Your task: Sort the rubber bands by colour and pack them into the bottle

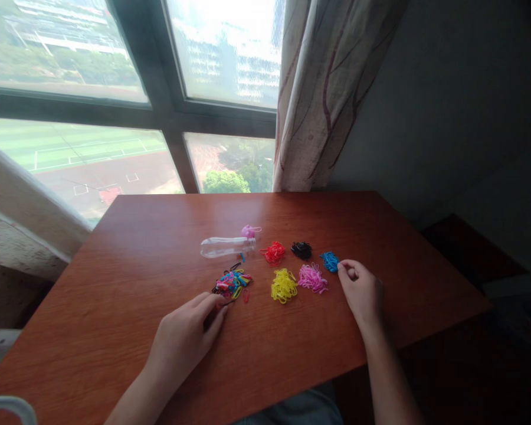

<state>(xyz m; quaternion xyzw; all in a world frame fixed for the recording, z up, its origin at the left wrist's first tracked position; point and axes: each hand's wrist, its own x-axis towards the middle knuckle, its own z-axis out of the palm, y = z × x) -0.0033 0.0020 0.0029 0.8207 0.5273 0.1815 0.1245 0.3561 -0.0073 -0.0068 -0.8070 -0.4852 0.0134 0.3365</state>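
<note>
My left hand [188, 327] is at the near edge of a mixed pile of small coloured rubber bands [233, 284], with a black rubber band [229, 302] pinched between thumb and forefinger. Over on the right, my right hand [360, 289] has thumb and forefinger pressed together at the edge of the blue rubber bands [330, 261]; its fingertips hide whatever is between them. Sorted by colour, red rubber bands [274, 253], black rubber bands [301, 250], yellow rubber bands [284, 285] and pink rubber bands [312, 278] lie in separate heaps between my hands.
A clear plastic bottle [223, 247] lies on its side behind the mixed pile, a pink cap [249, 231] with a loop beside its mouth. The brown wooden table [150, 236] stands against a window, with a patterned curtain [327, 88] on the right.
</note>
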